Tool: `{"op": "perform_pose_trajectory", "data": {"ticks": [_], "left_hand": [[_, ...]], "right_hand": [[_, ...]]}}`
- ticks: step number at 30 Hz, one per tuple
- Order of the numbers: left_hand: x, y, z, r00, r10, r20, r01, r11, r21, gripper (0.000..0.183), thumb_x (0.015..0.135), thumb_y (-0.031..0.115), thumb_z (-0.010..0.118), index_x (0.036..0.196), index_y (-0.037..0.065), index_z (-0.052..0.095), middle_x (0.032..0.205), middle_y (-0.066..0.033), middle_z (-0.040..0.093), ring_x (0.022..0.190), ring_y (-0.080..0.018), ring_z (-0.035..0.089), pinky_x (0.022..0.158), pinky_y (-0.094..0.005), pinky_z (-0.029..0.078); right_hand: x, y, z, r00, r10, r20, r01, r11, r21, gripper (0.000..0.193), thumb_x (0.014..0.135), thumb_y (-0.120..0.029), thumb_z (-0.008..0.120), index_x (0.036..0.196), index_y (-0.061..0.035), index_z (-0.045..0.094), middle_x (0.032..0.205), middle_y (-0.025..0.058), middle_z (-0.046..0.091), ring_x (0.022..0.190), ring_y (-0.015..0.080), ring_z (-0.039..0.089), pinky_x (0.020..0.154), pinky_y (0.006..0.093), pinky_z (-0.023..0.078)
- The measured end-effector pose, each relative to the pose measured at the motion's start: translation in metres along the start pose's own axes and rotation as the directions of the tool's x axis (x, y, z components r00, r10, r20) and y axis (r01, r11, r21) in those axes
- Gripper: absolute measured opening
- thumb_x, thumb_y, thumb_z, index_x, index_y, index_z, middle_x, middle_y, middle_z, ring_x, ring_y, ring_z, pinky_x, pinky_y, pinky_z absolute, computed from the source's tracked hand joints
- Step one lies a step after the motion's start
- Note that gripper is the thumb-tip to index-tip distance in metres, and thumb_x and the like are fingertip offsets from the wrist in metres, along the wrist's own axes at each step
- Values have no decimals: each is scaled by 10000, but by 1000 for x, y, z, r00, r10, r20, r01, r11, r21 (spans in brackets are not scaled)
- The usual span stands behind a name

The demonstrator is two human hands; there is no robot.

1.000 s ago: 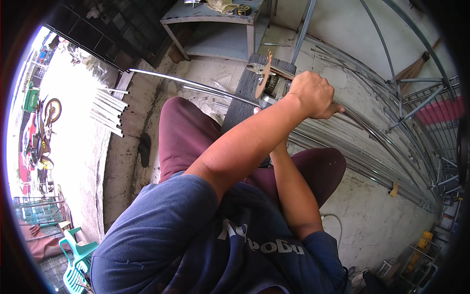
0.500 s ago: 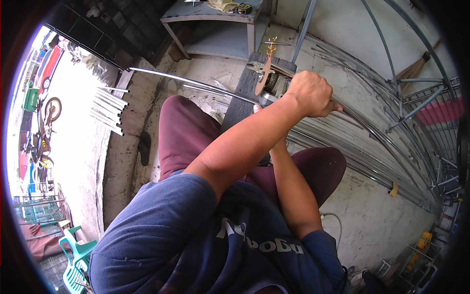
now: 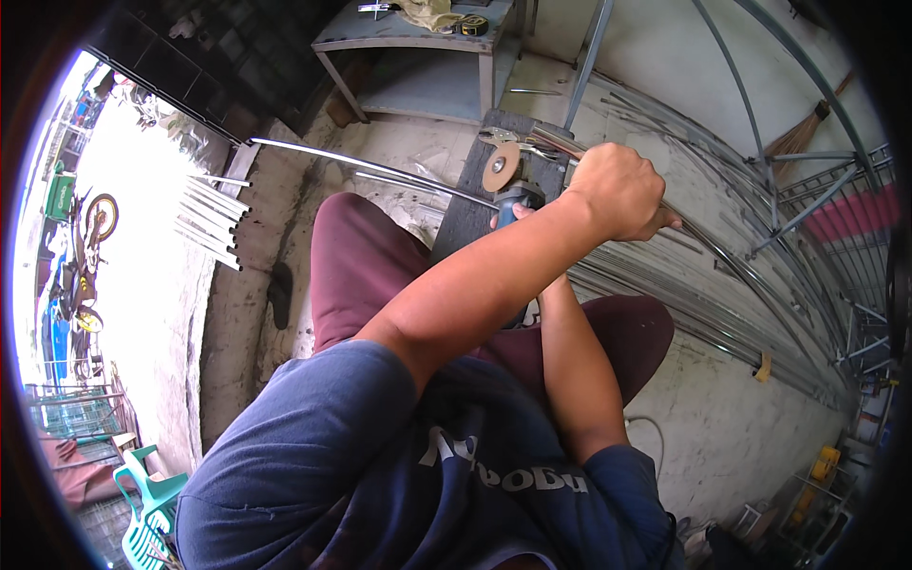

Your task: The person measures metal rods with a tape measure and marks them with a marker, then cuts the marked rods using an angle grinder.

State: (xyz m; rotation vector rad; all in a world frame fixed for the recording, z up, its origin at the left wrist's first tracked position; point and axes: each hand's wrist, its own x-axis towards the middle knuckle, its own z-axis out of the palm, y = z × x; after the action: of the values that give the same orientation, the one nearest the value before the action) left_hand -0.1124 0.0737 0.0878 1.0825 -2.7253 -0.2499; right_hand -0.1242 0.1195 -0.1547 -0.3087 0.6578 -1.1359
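Note:
My left arm crosses over my right one. My left hand (image 3: 622,193) is closed around a thin metal tube (image 3: 714,249) that runs off to the right. The tube's other end lies over a dark wooden block (image 3: 463,211), beside metal locking pliers (image 3: 502,136). Below my left forearm, my right hand (image 3: 520,211) is wrapped around an angle grinder (image 3: 522,190), mostly hidden by the arm. The grinder's brown cutting disc (image 3: 501,167) faces up, apart from the tube, with no sparks.
Long metal tubes (image 3: 665,304) cover the floor at right, near a grey metal frame (image 3: 750,123). A steel table (image 3: 408,43) holding a tape measure (image 3: 471,25) stands ahead. More tubes (image 3: 214,217) lie at left, by a slipper (image 3: 278,294). A green plastic chair (image 3: 150,503) stands at lower left.
The sparks have stopped. The grinder has drawn back from the tube and turned, so its disc shows its face instead of its edge. My left hand has shifted slightly right.

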Motion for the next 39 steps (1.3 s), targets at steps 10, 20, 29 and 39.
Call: {"op": "perform_pose_trajectory", "data": {"ticks": [10,20,29,39], "left_hand": [[-20,-1,-23,980,120,-156,-122,993,2,678,951,700,627,720,81,779,693,-113,730,702,-330,745,598,-437,568],[-77,-61,-29,998,-35,-51,37,998,44,652,941,697,639,775,88,804,764,-103,769,773,-317,772,686,-435,598],[-126,-101,-34,916,196,-351,-165,980,116,619,889,656,687,839,40,724,733,-102,708,756,-297,721,786,-405,555],[-171,-129,-63,710,432,-556,-246,892,378,571,919,635,650,782,81,631,737,-29,603,721,-214,624,727,-342,461]], "right_hand": [[0,-3,9,927,-330,-176,119,707,-697,384,1079,-323,674,1378,-87,622,1258,25,690,1115,156,645,975,383,540],[13,-2,-18,969,-185,-162,-70,425,-902,363,660,-20,851,1012,6,762,1007,63,751,916,202,702,788,360,559],[39,22,-5,964,178,-199,-30,-668,-743,758,1048,-452,586,1710,-225,294,1766,42,316,1622,245,273,1308,419,233],[3,15,63,976,87,-201,-69,-747,-661,915,887,-335,824,1653,-120,372,1684,168,405,1555,349,369,1273,470,314]]}}
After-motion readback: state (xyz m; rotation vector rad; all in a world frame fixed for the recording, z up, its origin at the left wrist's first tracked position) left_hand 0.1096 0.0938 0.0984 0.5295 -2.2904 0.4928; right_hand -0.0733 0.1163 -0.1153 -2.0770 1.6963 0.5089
